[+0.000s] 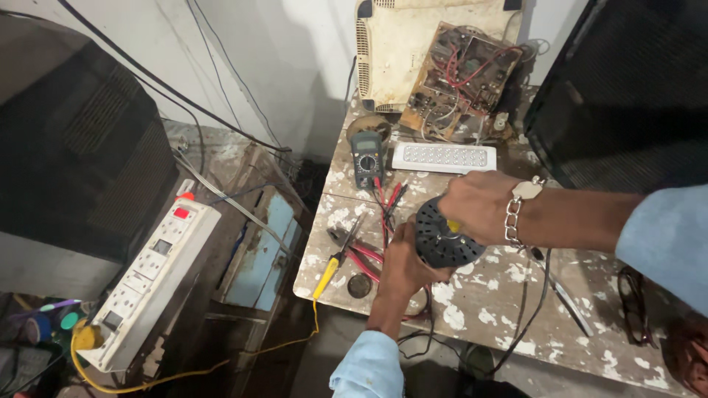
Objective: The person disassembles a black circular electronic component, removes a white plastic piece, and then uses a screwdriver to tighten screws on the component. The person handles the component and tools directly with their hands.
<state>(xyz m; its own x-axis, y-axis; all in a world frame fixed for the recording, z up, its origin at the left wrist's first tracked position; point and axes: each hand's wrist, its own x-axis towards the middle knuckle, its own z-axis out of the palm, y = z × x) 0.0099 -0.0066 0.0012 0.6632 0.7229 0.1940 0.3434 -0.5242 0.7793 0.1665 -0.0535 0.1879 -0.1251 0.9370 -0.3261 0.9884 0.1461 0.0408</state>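
Observation:
My left hand grips a round black ribbed part from below, holding it over a worn, paint-chipped table. Reaching in from the right, my right hand, with a metal bracelet at the wrist, presses on the top of the part; something yellow shows under its fingers. A dark multimeter with red and black leads lies just behind. Red-handled pliers and a yellow-handled probe rest to the left of my left hand.
A white LED panel and a bare circuit board leaning on a cream casing stand at the back. Left of the table, a white power strip lies by a dark set. Black spectacles rest at right.

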